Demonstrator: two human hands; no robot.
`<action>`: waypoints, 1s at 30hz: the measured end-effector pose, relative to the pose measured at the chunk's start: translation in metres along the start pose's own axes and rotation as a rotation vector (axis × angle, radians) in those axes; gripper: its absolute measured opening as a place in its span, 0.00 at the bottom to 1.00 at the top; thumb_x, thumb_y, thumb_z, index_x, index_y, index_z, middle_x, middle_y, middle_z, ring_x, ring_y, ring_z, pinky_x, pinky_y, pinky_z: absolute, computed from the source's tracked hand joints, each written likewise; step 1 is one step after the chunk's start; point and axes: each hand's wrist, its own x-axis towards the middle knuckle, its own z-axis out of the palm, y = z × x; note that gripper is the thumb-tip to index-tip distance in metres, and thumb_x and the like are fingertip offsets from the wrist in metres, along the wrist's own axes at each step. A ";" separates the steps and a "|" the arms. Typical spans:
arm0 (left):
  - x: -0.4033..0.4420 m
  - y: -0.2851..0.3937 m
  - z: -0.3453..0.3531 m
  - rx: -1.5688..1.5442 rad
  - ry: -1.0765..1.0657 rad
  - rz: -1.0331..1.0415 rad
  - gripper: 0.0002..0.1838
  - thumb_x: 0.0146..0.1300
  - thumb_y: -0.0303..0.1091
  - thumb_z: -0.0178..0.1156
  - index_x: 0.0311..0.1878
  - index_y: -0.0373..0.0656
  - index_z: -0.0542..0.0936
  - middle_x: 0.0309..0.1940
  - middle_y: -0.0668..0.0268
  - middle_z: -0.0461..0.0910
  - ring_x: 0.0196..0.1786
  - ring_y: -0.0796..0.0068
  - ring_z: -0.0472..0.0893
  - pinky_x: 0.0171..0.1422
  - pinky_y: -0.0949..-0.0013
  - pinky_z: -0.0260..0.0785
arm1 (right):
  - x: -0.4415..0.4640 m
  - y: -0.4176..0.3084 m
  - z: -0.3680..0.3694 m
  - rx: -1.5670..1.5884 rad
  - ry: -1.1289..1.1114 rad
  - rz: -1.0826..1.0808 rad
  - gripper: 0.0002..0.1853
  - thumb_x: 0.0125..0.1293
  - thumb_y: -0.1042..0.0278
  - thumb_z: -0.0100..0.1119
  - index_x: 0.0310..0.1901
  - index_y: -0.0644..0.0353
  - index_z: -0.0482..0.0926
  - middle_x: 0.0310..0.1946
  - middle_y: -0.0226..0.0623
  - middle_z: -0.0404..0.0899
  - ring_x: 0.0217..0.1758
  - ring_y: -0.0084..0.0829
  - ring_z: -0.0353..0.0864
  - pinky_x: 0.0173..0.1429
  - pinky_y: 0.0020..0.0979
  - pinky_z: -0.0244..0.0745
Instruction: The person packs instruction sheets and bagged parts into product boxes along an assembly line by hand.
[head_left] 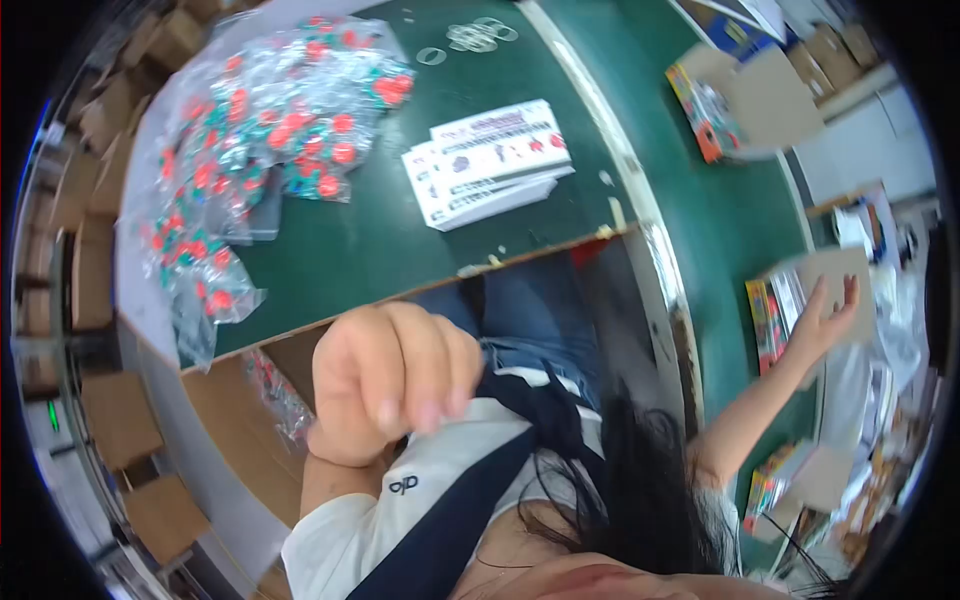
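Note:
My left hand [395, 375] is raised close to the camera, over my lap, fingers curled down; its palm is hidden, and so is anything inside it. Stretched out to the right, my right hand [828, 315] is open with fingers spread, at the raised flap of an open carton [768, 325] on the green surface [715, 260]. On the green table [330, 250] ahead lies a stack of white printed cards or flat boxes [490, 165]. To its left is a heap of clear bags [270, 120] with red and green pieces inside.
Rubber bands [480, 36] lie at the table's far side. A metal rail [600, 110] divides the table from the right-hand green surface. Two more open cartons, one far [765, 105] and one near [790, 480], stand there. Brown boxes [120, 420] line the left.

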 end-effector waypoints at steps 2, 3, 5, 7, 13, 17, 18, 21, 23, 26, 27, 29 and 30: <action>-0.021 0.007 -0.021 0.272 0.185 0.029 0.11 0.61 0.36 0.55 0.26 0.46 0.66 0.24 0.67 0.69 0.29 0.71 0.69 0.34 0.70 0.61 | 0.005 -0.060 0.015 0.347 -0.086 0.029 0.25 0.55 0.66 0.59 0.54 0.64 0.67 0.50 0.43 0.71 0.55 0.34 0.69 0.58 0.31 0.61; -0.034 0.005 -0.035 0.391 0.232 0.053 0.10 0.62 0.37 0.52 0.28 0.45 0.66 0.24 0.67 0.67 0.29 0.72 0.68 0.36 0.70 0.61 | 0.005 -0.092 0.023 0.457 -0.309 -0.071 0.20 0.58 0.68 0.56 0.53 0.62 0.69 0.48 0.40 0.73 0.53 0.32 0.70 0.57 0.29 0.62; -0.065 -0.003 -0.055 0.605 0.371 0.020 0.12 0.65 0.40 0.48 0.28 0.45 0.65 0.23 0.68 0.65 0.28 0.74 0.66 0.36 0.71 0.60 | 0.003 -0.142 0.042 0.556 -0.687 -0.295 0.15 0.60 0.72 0.52 0.49 0.61 0.72 0.42 0.36 0.76 0.48 0.29 0.73 0.52 0.28 0.65; -0.104 -0.018 -0.079 0.750 0.517 -0.110 0.14 0.66 0.42 0.46 0.27 0.44 0.64 0.22 0.68 0.64 0.28 0.74 0.66 0.35 0.71 0.60 | 0.001 -0.197 0.056 0.617 -0.953 -0.343 0.12 0.60 0.70 0.52 0.45 0.61 0.74 0.36 0.34 0.77 0.43 0.28 0.75 0.49 0.27 0.67; -0.237 -0.035 -0.175 1.469 1.065 -0.434 0.12 0.64 0.40 0.48 0.32 0.41 0.69 0.26 0.61 0.72 0.31 0.64 0.73 0.33 0.63 0.65 | -0.014 -0.263 0.139 0.425 -1.300 -0.240 0.19 0.54 0.49 0.57 0.28 0.62 0.74 0.21 0.40 0.75 0.27 0.34 0.75 0.34 0.30 0.68; -0.267 -0.016 -0.187 2.119 1.217 -0.423 0.11 0.60 0.41 0.51 0.33 0.44 0.76 0.29 0.58 0.76 0.36 0.57 0.76 0.38 0.59 0.68 | -0.027 -0.259 0.158 0.524 -1.270 -0.259 0.16 0.54 0.56 0.59 0.22 0.62 0.72 0.18 0.36 0.73 0.22 0.25 0.71 0.27 0.27 0.64; -0.266 -0.011 -0.186 2.196 1.243 -0.403 0.10 0.59 0.41 0.52 0.32 0.45 0.77 0.29 0.58 0.76 0.37 0.56 0.77 0.40 0.58 0.68 | -0.028 -0.258 0.160 0.592 -1.271 -0.222 0.15 0.54 0.59 0.60 0.22 0.62 0.71 0.17 0.33 0.73 0.22 0.21 0.70 0.25 0.25 0.63; -0.227 0.046 -0.153 1.933 1.036 -1.171 0.09 0.57 0.37 0.52 0.35 0.44 0.77 0.33 0.59 0.77 0.39 0.59 0.77 0.42 0.61 0.70 | -0.031 -0.264 0.148 0.660 -1.202 -0.195 0.11 0.56 0.65 0.59 0.26 0.63 0.71 0.19 0.30 0.73 0.23 0.17 0.69 0.26 0.21 0.62; -0.225 0.069 -0.154 2.032 0.929 -0.886 0.09 0.57 0.36 0.52 0.36 0.44 0.77 0.33 0.59 0.77 0.39 0.59 0.77 0.42 0.61 0.70 | -0.037 -0.265 0.146 0.696 -1.174 -0.177 0.09 0.57 0.68 0.59 0.28 0.63 0.71 0.19 0.28 0.73 0.23 0.15 0.68 0.27 0.19 0.62; -0.201 0.107 -0.138 1.967 0.935 -0.365 0.09 0.56 0.30 0.52 0.40 0.42 0.76 0.36 0.59 0.77 0.38 0.60 0.78 0.42 0.63 0.69 | -0.048 -0.259 0.152 1.073 -1.109 0.034 0.07 0.60 0.70 0.55 0.35 0.65 0.70 0.25 0.29 0.74 0.26 0.14 0.69 0.31 0.17 0.64; -0.182 0.122 -0.123 2.012 0.974 -0.241 0.09 0.55 0.31 0.52 0.39 0.43 0.76 0.34 0.59 0.77 0.38 0.60 0.77 0.42 0.61 0.69 | -0.049 -0.259 0.154 1.070 -1.120 0.033 0.07 0.60 0.70 0.55 0.35 0.65 0.70 0.25 0.29 0.74 0.26 0.14 0.69 0.31 0.17 0.64; -0.155 0.150 -0.117 2.084 0.999 -0.193 0.10 0.53 0.29 0.53 0.40 0.44 0.76 0.35 0.60 0.76 0.42 0.61 0.76 0.47 0.62 0.67 | -0.050 -0.258 0.153 1.178 -1.063 0.055 0.08 0.62 0.72 0.53 0.39 0.66 0.69 0.29 0.30 0.75 0.29 0.14 0.70 0.34 0.16 0.65; -0.149 0.163 -0.121 2.112 0.987 -0.272 0.12 0.51 0.26 0.54 0.41 0.44 0.76 0.39 0.61 0.76 0.46 0.64 0.75 0.52 0.64 0.65 | -0.051 -0.257 0.153 1.233 -1.030 0.069 0.08 0.63 0.73 0.51 0.41 0.66 0.68 0.31 0.30 0.75 0.30 0.14 0.70 0.36 0.15 0.65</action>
